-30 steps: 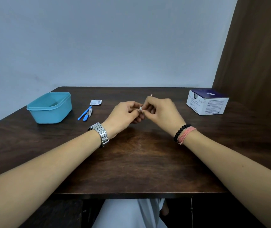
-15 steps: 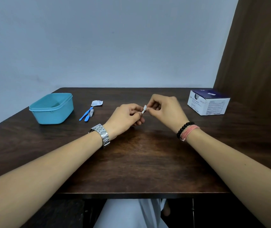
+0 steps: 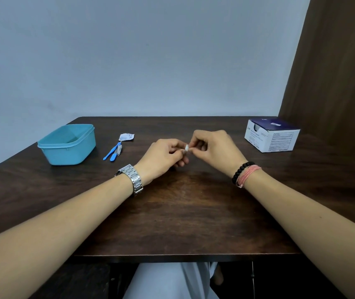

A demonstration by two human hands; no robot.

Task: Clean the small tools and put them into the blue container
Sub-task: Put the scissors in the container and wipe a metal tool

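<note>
A dark wooden surface (image 3: 172, 216) ran back to a pale wall, with a brown panel on the right. Above its middle, the left hand (image 3: 163, 157) and right hand (image 3: 215, 147) met, fingers curled, both pinching a small white wad (image 3: 186, 147), perhaps a wipe around a tool. Half a second before, the hands had been slightly apart. Well left of the fingers lay blue tools (image 3: 114, 151), a torn packet (image 3: 126, 137) and the blue container (image 3: 68, 143); far right stood a box (image 3: 271, 137).
</note>
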